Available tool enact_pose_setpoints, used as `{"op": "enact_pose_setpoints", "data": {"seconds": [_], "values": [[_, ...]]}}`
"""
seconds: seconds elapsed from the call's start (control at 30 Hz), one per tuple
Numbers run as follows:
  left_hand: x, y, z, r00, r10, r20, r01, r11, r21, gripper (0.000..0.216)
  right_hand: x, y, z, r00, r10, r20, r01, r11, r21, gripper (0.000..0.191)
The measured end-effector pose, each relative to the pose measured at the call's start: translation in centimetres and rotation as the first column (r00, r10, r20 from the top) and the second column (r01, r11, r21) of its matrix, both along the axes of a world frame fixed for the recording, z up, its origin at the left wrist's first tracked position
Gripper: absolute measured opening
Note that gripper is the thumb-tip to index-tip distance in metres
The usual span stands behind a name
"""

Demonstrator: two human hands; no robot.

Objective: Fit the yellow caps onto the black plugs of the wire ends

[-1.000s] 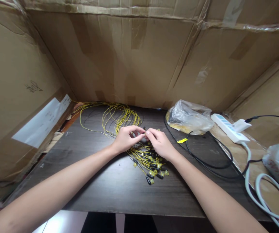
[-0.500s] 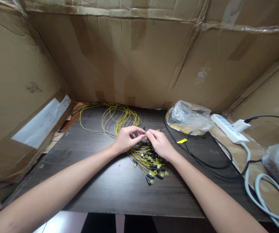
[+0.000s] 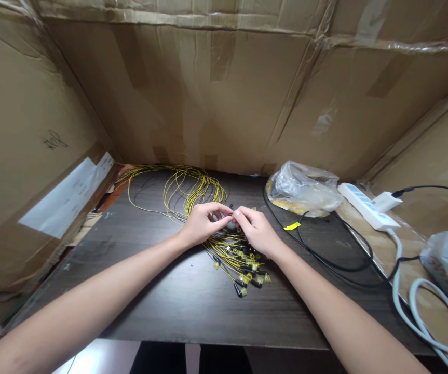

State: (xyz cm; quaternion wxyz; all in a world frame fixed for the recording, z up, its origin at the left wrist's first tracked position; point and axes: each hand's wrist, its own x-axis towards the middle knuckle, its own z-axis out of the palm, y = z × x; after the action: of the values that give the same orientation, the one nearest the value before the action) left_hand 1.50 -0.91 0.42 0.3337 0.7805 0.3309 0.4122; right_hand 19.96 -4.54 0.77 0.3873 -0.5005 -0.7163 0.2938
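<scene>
My left hand (image 3: pixel 205 223) and my right hand (image 3: pixel 257 228) meet over the middle of the table, thumb and forefinger of each closed in a pinch. Between their tips is something tiny, dark and yellowish, mostly hidden by the fingers. Under and around both hands runs a bundle of thin yellow and black wires (image 3: pixel 208 189). It loops away to the back left. Toward the front, the wires finish in several black cylindrical ends (image 3: pixel 238 289) with small clear-yellow pieces (image 3: pixel 267 278) on or beside them, spread below my right hand.
A clear plastic bag (image 3: pixel 305 187) with yellowish contents lies at the back right. Black cable (image 3: pixel 325 266) loops along the right, near a white power strip (image 3: pixel 367 208) with a plug in it. Cardboard walls (image 3: pixel 208 104) enclose the dark table (image 3: pixel 169 311) at back and sides.
Both hands stay in the same place, pinched together. Only the fingertips shift very slightly; the wires lie as before.
</scene>
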Motion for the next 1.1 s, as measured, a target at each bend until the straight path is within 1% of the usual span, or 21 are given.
{"op": "enact_pose_setpoints", "data": {"seconds": [0.1, 0.27, 0.3, 0.43, 0.5, 0.6, 0.73, 0.77, 0.9, 1.03, 1.1], "values": [[0.04, -0.06, 0.03, 1.000, 0.004, -0.004, -0.004, 1.000, 0.012, 0.015, -0.06, -0.02, 0.04, 1.000, -0.004, -0.004, 0.004, 1.000, 0.010, 0.038], [0.06, 0.05, 0.05, 1.000, 0.030, 0.009, -0.030, 0.999, -0.011, 0.014, -0.20, -0.18, 0.24, 0.999, -0.035, -0.031, 0.036, 0.999, 0.029, 0.017], [0.05, 0.08, 0.03, 1.000, 0.027, 0.013, -0.027, 0.999, -0.017, 0.015, -0.19, -0.16, 0.22, 0.999, -0.033, -0.031, 0.033, 0.999, 0.023, 0.017], [0.02, 0.05, -0.03, 1.000, 0.011, 0.018, -0.011, 1.000, -0.004, 0.015, -0.09, 0.03, -0.04, 1.000, 0.008, -0.019, -0.008, 1.000, -0.003, 0.036], [0.04, -0.01, -0.03, 1.000, 0.005, 0.015, -0.006, 1.000, 0.006, 0.015, -0.05, 0.07, -0.10, 1.000, 0.020, -0.014, -0.020, 1.000, -0.003, 0.040], [0.08, -0.02, -0.03, 1.000, 0.012, 0.008, -0.012, 1.000, 0.003, 0.015, -0.05, -0.03, 0.01, 1.000, 0.018, -0.011, -0.018, 1.000, 0.004, 0.038], [0.06, 0.11, -0.11, 1.000, 0.030, 0.005, -0.030, 1.000, -0.003, 0.015, -0.07, -0.14, 0.33, 0.999, -0.026, -0.045, 0.028, 0.999, 0.030, 0.019], [0.03, 0.15, -0.14, 1.000, 0.028, 0.006, -0.028, 1.000, -0.001, 0.016, -0.08, -0.13, 0.40, 0.998, -0.034, -0.048, 0.036, 0.999, 0.031, 0.017], [-0.08, 0.24, -0.25, 1.000, 0.018, 0.019, -0.018, 1.000, 0.007, 0.016, -0.22, -0.16, 0.55, 0.999, -0.031, -0.033, 0.032, 0.999, 0.022, 0.020], [-0.08, 0.27, -0.33, 1.000, 0.022, 0.014, -0.022, 1.000, 0.011, 0.016, -0.38, -0.24, 0.24, 1.000, -0.014, -0.026, 0.014, 1.000, 0.016, 0.026], [-0.01, 0.26, -0.32, 1.000, 0.025, 0.007, -0.025, 1.000, 0.015, 0.015, -0.24, -0.01, 0.20, 1.000, -0.029, -0.011, 0.029, 0.999, 0.033, 0.028]]}}
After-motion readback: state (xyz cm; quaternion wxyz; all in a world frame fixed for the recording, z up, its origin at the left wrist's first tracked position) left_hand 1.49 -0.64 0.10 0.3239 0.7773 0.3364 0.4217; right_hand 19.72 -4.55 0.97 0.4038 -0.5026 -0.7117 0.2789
